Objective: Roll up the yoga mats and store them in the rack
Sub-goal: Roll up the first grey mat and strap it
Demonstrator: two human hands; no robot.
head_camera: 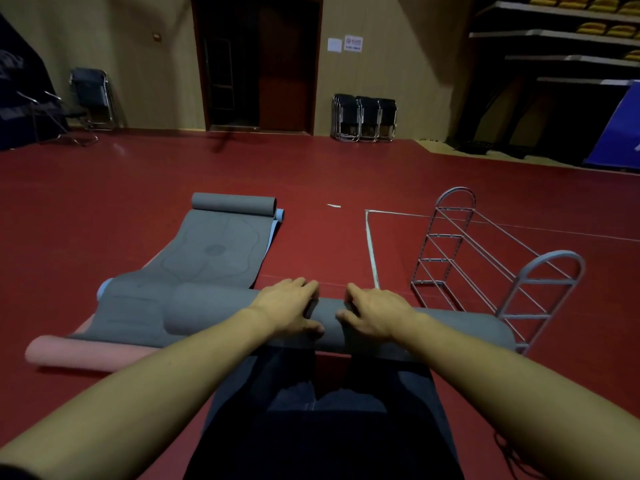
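A rolled grey yoga mat lies crosswise on the red floor in front of my knees. My left hand and my right hand both rest on top of its middle, fingers curved over the far side of the roll. To the left a second grey mat lies mostly flat, curled at its far end, with a blue mat showing beneath it. A pink rolled mat lies at the near left. The empty grey wire rack stands at the right, just beyond the roll's right end.
Folded chairs lean on the far wall beside a dark door. More chairs stand at far left. Shelves and a blue board fill the far right. White floor lines run beside the rack.
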